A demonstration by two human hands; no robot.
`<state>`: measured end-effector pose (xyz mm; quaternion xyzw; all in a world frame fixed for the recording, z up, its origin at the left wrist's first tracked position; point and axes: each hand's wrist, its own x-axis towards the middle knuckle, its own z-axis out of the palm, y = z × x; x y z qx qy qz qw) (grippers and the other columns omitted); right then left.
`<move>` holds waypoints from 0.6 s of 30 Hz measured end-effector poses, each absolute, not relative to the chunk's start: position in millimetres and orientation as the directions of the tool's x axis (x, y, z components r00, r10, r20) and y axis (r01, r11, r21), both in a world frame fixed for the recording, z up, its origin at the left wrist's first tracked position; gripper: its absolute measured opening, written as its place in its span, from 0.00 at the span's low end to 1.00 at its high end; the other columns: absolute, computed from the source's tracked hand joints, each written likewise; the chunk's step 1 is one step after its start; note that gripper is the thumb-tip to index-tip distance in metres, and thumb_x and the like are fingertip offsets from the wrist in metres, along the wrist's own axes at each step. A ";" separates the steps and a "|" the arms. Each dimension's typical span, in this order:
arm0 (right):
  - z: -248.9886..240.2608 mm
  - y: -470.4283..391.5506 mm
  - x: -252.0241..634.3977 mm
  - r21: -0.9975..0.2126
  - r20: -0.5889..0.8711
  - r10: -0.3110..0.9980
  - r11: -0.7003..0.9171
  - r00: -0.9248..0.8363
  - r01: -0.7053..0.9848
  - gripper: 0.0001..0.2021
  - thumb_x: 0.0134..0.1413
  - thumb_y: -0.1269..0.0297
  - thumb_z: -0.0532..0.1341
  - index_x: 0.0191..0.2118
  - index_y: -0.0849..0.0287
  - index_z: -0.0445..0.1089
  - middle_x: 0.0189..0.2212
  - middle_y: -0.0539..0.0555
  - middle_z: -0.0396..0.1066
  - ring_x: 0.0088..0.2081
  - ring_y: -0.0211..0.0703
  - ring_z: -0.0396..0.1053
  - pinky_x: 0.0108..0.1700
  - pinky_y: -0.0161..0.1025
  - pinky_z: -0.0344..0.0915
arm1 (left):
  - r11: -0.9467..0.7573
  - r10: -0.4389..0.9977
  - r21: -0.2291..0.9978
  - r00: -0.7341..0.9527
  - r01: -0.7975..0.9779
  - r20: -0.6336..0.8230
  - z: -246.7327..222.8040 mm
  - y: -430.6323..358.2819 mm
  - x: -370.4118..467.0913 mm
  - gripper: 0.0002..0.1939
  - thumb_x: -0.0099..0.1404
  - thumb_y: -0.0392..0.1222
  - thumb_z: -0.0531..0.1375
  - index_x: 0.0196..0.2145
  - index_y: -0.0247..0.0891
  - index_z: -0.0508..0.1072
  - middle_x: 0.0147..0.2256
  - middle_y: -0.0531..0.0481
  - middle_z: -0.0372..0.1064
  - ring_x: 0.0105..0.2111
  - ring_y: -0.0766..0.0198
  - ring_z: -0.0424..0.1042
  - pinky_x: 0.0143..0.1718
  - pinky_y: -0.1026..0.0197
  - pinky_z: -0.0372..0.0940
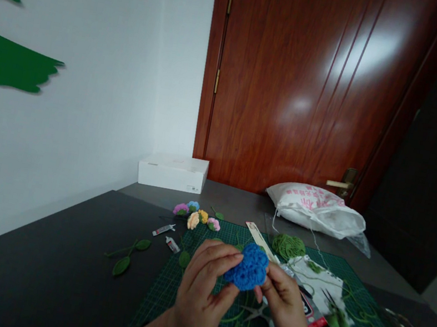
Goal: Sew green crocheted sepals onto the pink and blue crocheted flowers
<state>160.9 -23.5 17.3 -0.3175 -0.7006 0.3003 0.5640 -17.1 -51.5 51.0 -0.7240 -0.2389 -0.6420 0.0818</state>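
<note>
A blue crocheted flower [251, 268] is held up over the green cutting mat [160, 300]. My left hand [202, 290] pinches its left side between thumb and fingers. On the right edge, the fingertips of my right hand [283, 296] are closed on the same flower. Scissors [255, 312] lie on the mat just below, partly covered by my right hand. Behind the flower sits a ball of green yarn [289, 247], with loose strands running to the right.
Several small crocheted flowers [193, 220] lie at the back of the mat. Two glue tubes [163, 229] and green leaves on a stem [122, 266] are to the left. A white box [173, 172] and a white sack [316, 209] stand at the back. White paper [319, 277] lies right.
</note>
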 end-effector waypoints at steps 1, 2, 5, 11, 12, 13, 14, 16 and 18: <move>17.2 -23.5 160.7 -0.786 0.591 0.788 0.610 -0.173 0.095 0.24 0.63 0.47 0.57 0.21 0.56 0.64 0.16 0.47 0.62 0.21 0.38 0.63 0.28 0.34 0.61 | -0.873 0.241 0.190 0.060 0.449 0.969 51.0 -51.2 -17.0 0.19 0.59 0.22 0.61 0.48 0.35 0.73 0.43 0.43 0.75 0.44 0.57 0.73 0.48 0.52 0.71; 17.2 -23.4 160.5 -0.791 0.585 0.791 0.606 -0.180 0.088 0.24 0.63 0.47 0.57 0.21 0.56 0.64 0.16 0.46 0.62 0.21 0.38 0.62 0.27 0.34 0.61 | -0.874 0.244 0.193 0.060 0.446 0.968 51.1 -51.0 -16.9 0.19 0.59 0.23 0.61 0.47 0.35 0.73 0.43 0.43 0.74 0.44 0.57 0.73 0.48 0.52 0.71; 15.8 -23.0 160.2 -0.803 0.575 0.800 0.592 -0.173 0.069 0.22 0.63 0.47 0.58 0.23 0.57 0.66 0.19 0.48 0.66 0.23 0.39 0.65 0.29 0.34 0.63 | -0.875 0.268 0.215 0.064 0.435 0.961 52.6 -50.5 -16.9 0.18 0.59 0.24 0.62 0.47 0.35 0.73 0.42 0.43 0.74 0.43 0.57 0.73 0.47 0.52 0.71; 9.4 -23.5 157.0 -0.856 0.517 0.839 0.510 -0.169 -0.083 0.12 0.59 0.51 0.63 0.34 0.55 0.70 0.25 0.51 0.74 0.29 0.43 0.72 0.35 0.37 0.67 | -0.869 0.292 0.246 0.043 0.429 0.955 56.2 -50.4 -16.7 0.18 0.59 0.23 0.61 0.45 0.37 0.74 0.40 0.44 0.74 0.41 0.57 0.73 0.44 0.51 0.72; 8.7 -23.6 156.4 -0.855 0.518 0.841 0.509 -0.157 -0.096 0.12 0.58 0.51 0.65 0.34 0.55 0.70 0.25 0.50 0.73 0.29 0.42 0.72 0.34 0.36 0.67 | -0.873 0.293 0.249 0.044 0.419 0.955 56.1 -50.5 -16.4 0.18 0.58 0.23 0.61 0.45 0.37 0.73 0.40 0.44 0.74 0.41 0.56 0.73 0.44 0.51 0.72; 8.4 -23.6 156.0 -0.852 0.524 0.840 0.514 -0.139 -0.102 0.12 0.56 0.51 0.66 0.32 0.55 0.71 0.24 0.49 0.72 0.28 0.41 0.71 0.33 0.35 0.67 | -0.879 0.295 0.251 0.048 0.405 0.954 55.7 -50.6 -16.0 0.18 0.58 0.23 0.61 0.45 0.37 0.73 0.40 0.44 0.74 0.41 0.56 0.73 0.44 0.51 0.71; 8.4 -23.6 155.8 -0.847 0.531 0.839 0.522 -0.116 -0.102 0.13 0.54 0.51 0.67 0.31 0.55 0.71 0.24 0.49 0.71 0.27 0.40 0.69 0.32 0.34 0.66 | -0.885 0.298 0.255 0.053 0.391 0.953 55.2 -50.6 -15.6 0.19 0.58 0.22 0.61 0.45 0.36 0.73 0.40 0.44 0.74 0.41 0.56 0.73 0.44 0.51 0.71; 9.0 -23.7 156.2 -0.840 0.542 0.838 0.536 -0.063 -0.084 0.14 0.52 0.51 0.68 0.28 0.55 0.71 0.22 0.48 0.68 0.26 0.39 0.66 0.29 0.33 0.64 | -0.896 0.296 0.257 0.056 0.363 0.953 53.9 -50.4 -14.9 0.20 0.57 0.21 0.60 0.46 0.36 0.73 0.40 0.44 0.73 0.41 0.57 0.73 0.43 0.52 0.71; 10.0 -24.1 157.1 -0.840 0.541 0.840 0.539 -0.029 -0.058 0.15 0.52 0.50 0.68 0.26 0.56 0.72 0.22 0.48 0.68 0.25 0.40 0.65 0.28 0.33 0.64 | -0.904 0.285 0.251 0.048 0.347 0.957 52.7 -50.1 -14.9 0.21 0.57 0.21 0.60 0.46 0.36 0.73 0.41 0.44 0.73 0.42 0.57 0.73 0.43 0.52 0.71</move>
